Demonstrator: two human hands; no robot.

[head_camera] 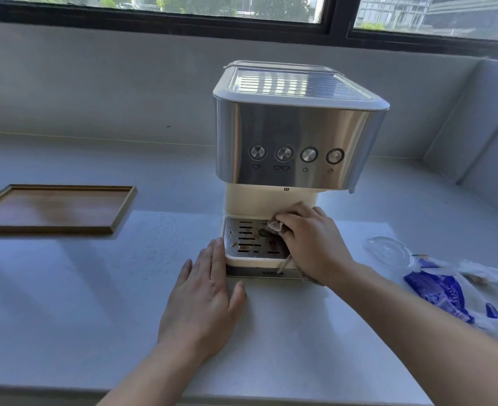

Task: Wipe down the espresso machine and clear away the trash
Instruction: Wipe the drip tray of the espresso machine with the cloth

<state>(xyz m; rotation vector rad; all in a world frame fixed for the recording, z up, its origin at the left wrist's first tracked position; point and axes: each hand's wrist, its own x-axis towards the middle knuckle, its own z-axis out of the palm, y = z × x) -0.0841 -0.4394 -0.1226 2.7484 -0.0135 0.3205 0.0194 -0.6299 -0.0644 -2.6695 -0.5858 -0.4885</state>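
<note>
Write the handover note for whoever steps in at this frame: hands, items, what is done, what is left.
Right hand: closed on a stained wipe, pressed on the drip tray of the espresso machine.
Left hand: flat and open on the counter, fingertips against the tray's left edge, steadying it.
Done: tray wiping under way; brown stains remain on the grate.
Left: finish the tray and machine body, then clear the clear plastic lid and blue wrapper lying right of the machine. The wooden tray sits to the left.
</note>
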